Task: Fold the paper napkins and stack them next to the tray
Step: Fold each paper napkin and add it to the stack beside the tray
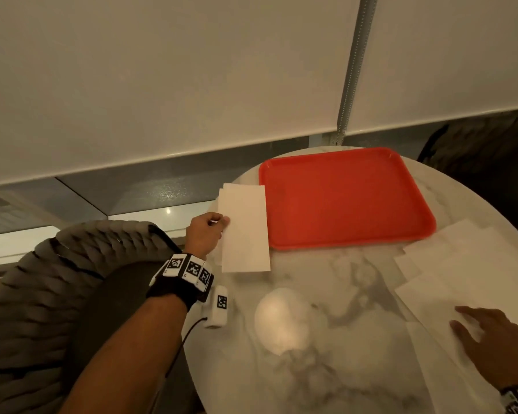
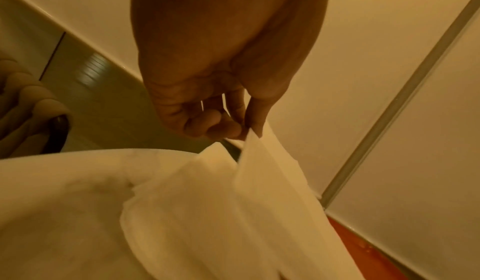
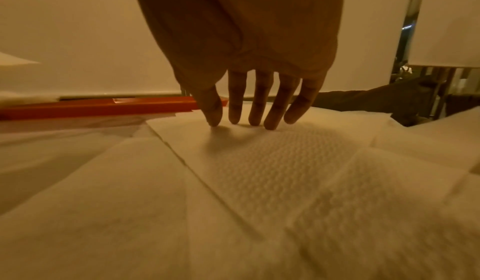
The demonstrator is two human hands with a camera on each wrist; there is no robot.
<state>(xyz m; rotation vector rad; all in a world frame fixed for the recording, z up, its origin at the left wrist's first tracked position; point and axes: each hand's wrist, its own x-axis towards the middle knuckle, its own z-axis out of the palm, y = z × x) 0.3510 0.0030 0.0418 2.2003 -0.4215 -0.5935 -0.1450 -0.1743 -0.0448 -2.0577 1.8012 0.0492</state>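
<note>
A folded white napkin (image 1: 245, 231) lies over a stack of folded napkins just left of the red tray (image 1: 341, 198) on the round marble table (image 1: 326, 339). My left hand (image 1: 210, 231) pinches the left edge of that napkin (image 2: 272, 192) between thumb and fingers (image 2: 233, 128), lifting it slightly. Several unfolded napkins (image 1: 467, 279) lie overlapping at the table's right. My right hand (image 1: 491, 342) rests there with straight, spread fingers (image 3: 259, 115) touching the top embossed napkin (image 3: 272, 161). The tray (image 3: 103, 105) is empty.
A woven dark chair (image 1: 57, 294) stands left of the table, under my left arm. White roller blinds (image 1: 192, 70) and a window sill lie behind. A bright lamp reflection (image 1: 281, 321) shows on the marble.
</note>
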